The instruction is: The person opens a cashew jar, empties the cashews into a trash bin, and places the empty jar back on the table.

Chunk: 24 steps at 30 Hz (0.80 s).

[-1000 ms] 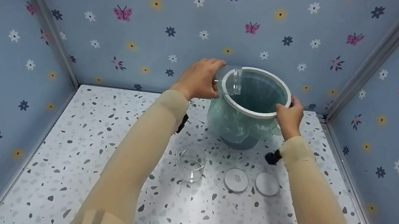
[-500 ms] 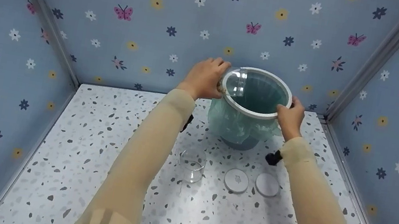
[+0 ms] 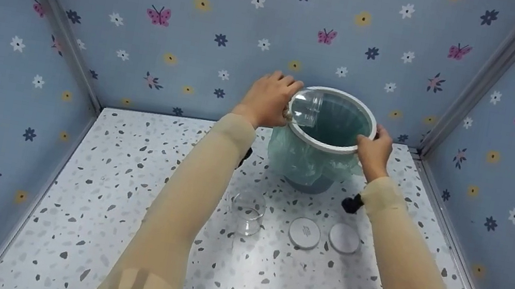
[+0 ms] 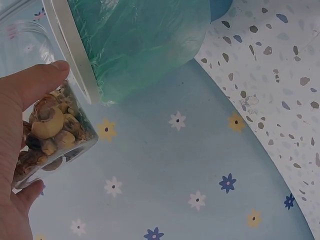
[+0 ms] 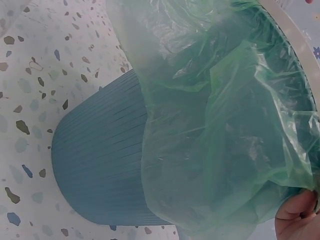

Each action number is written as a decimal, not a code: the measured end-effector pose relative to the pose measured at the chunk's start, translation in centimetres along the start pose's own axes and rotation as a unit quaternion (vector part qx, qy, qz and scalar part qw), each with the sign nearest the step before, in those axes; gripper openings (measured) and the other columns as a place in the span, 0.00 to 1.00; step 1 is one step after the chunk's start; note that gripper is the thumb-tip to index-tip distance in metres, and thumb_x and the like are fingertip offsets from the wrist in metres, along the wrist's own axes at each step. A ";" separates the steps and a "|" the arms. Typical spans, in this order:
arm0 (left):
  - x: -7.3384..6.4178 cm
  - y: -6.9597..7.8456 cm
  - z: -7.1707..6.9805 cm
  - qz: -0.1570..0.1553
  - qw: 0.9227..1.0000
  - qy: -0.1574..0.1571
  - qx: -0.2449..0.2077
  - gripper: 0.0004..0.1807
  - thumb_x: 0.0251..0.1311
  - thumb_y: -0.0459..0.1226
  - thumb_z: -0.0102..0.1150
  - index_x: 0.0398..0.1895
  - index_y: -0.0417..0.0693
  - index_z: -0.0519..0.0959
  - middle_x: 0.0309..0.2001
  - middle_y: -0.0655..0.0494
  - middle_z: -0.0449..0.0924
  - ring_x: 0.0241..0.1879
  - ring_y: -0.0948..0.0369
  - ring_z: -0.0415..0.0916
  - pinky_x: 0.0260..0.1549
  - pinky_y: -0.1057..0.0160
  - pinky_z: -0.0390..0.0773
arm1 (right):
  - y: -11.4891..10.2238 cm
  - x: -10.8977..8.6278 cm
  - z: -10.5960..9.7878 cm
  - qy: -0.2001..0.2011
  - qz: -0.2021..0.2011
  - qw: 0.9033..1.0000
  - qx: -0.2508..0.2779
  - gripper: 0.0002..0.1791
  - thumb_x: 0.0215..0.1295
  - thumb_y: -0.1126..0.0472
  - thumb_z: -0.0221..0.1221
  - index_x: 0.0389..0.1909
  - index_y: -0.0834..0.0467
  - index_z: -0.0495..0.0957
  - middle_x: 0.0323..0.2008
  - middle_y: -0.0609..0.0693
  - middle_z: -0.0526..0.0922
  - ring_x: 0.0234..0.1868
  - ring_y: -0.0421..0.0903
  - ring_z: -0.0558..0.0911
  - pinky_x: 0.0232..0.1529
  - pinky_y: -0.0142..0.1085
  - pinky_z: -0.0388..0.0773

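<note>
My left hand (image 3: 269, 98) grips a clear jar (image 3: 305, 109), tipped on its side with its mouth over the bin opening. In the left wrist view, brown and tan pieces like mixed nuts (image 4: 50, 125), one shaped like a cashew, lie in the jar's bottom end beside the white rim. My right hand (image 3: 376, 148) holds the right edge of the bin's white rim ring (image 3: 330, 147). A green bag (image 5: 200, 135) lines the blue ribbed bin (image 5: 100, 160) and hangs over its outside. The bin's bottom is hidden in the head view.
A second clear jar (image 3: 248, 216) stands on the speckled table (image 3: 128, 165) in front of the bin. Two round white lids (image 3: 305, 233) lie to its right. Flower-patterned walls (image 3: 237, 15) enclose the back and sides.
My left hand has moved slightly right, carrying the tipped jar further over the bin opening. My right hand stays on the rim, and the lids and second jar have not moved.
</note>
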State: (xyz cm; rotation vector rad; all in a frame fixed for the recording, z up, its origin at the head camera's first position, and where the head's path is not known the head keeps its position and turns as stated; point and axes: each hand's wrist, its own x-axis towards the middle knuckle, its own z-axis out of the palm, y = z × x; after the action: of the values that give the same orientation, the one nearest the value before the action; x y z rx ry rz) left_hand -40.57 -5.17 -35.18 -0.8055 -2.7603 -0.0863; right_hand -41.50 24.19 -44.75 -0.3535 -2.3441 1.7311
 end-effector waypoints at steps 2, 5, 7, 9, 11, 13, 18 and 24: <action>0.1 0.1 0.1 0.003 1.000 0.000 0.013 0.39 0.66 0.43 0.75 0.77 0.47 0.71 0.69 0.47 0.79 0.67 0.46 0.74 0.74 0.48 0.74 | 0.0 0.0 0.0 -0.001 0.001 1.000 0.000 0.38 0.74 0.70 0.53 0.85 0.61 0.61 0.80 0.63 0.70 0.79 0.57 0.72 0.78 0.47 0.74; 0.2 0.3 0.3 0.009 1.000 0.003 0.029 0.36 0.68 0.43 0.74 0.76 0.47 0.72 0.68 0.47 0.80 0.66 0.47 0.75 0.73 0.49 0.75 | 0.0 -0.2 -0.1 -0.003 0.002 1.000 0.003 0.38 0.75 0.70 0.53 0.85 0.61 0.60 0.80 0.63 0.69 0.80 0.57 0.72 0.78 0.47 0.73; 0.2 0.4 0.3 0.009 0.999 0.006 0.041 0.35 0.69 0.42 0.73 0.76 0.47 0.72 0.67 0.47 0.80 0.65 0.47 0.76 0.73 0.50 0.76 | -0.1 -0.3 -0.1 -0.005 0.002 1.000 0.004 0.38 0.75 0.70 0.53 0.85 0.61 0.59 0.81 0.62 0.68 0.80 0.57 0.71 0.78 0.47 0.73; 0.3 0.4 0.3 0.008 0.999 0.008 0.049 0.35 0.68 0.42 0.74 0.75 0.48 0.72 0.68 0.47 0.80 0.65 0.48 0.76 0.73 0.50 0.75 | -0.1 -0.3 -0.1 -0.007 0.002 1.000 0.004 0.38 0.76 0.69 0.53 0.86 0.61 0.58 0.81 0.62 0.67 0.81 0.57 0.71 0.78 0.48 0.73; 0.4 0.5 0.2 0.006 0.998 0.007 0.059 0.35 0.68 0.41 0.73 0.76 0.49 0.72 0.68 0.48 0.79 0.66 0.48 0.75 0.75 0.50 0.74 | -0.1 -0.4 -0.1 -0.007 0.000 1.000 0.003 0.38 0.76 0.69 0.53 0.86 0.61 0.58 0.82 0.62 0.67 0.81 0.57 0.70 0.78 0.48 0.73; 0.5 0.6 0.2 0.004 0.998 0.005 0.062 0.35 0.69 0.39 0.72 0.76 0.49 0.72 0.69 0.48 0.79 0.68 0.48 0.75 0.76 0.49 0.73 | -0.1 -0.4 -0.1 -0.006 -0.002 1.000 0.003 0.39 0.76 0.69 0.52 0.86 0.61 0.57 0.82 0.63 0.66 0.82 0.58 0.69 0.79 0.48 0.72; 0.7 0.7 0.2 0.002 0.998 0.007 0.063 0.33 0.70 0.38 0.70 0.76 0.49 0.72 0.69 0.47 0.79 0.69 0.47 0.75 0.77 0.48 0.72 | 0.0 -0.4 -0.1 -0.006 -0.002 1.000 0.004 0.39 0.77 0.69 0.52 0.86 0.62 0.55 0.83 0.63 0.64 0.83 0.58 0.68 0.80 0.48 0.70; 0.7 0.7 0.1 0.004 0.998 0.014 0.065 0.30 0.73 0.39 0.68 0.75 0.49 0.73 0.69 0.47 0.80 0.67 0.47 0.76 0.76 0.49 0.72 | -0.1 -0.4 -0.1 -0.006 -0.003 1.000 0.004 0.40 0.76 0.69 0.52 0.87 0.62 0.55 0.83 0.63 0.64 0.83 0.58 0.68 0.80 0.47 0.70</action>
State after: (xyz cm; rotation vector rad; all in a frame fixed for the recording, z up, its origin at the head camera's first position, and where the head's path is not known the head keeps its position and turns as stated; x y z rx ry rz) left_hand -40.76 -4.24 -35.11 -0.7765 -2.7037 0.0826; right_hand -41.09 24.09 -44.70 -0.3335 -2.3432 1.7450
